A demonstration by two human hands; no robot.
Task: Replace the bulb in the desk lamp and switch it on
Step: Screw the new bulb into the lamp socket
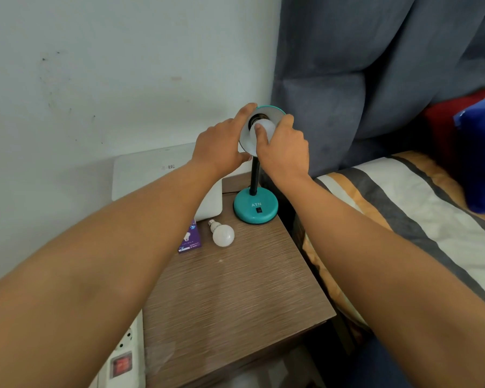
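Note:
A teal desk lamp stands at the back of the wooden bedside table, its round base (256, 210) carrying a black rocker switch (259, 210). Its shade (273, 113) faces me, white inside. My left hand (221, 147) grips the shade's left rim. My right hand (284, 149) holds a white bulb (265, 127) at the socket inside the shade, thumb pressed on its front. A second white bulb (221, 233) lies loose on the table, screw base pointing away. A purple bulb box (190, 239) lies beside it, partly hidden by my left forearm.
A white flat device (149, 169) leans at the table's back left against the wall. A white power strip with a red switch (121, 362) lies on the floor at left. The bed with a striped cover (420, 208) and a grey padded headboard (375, 79) border the table's right.

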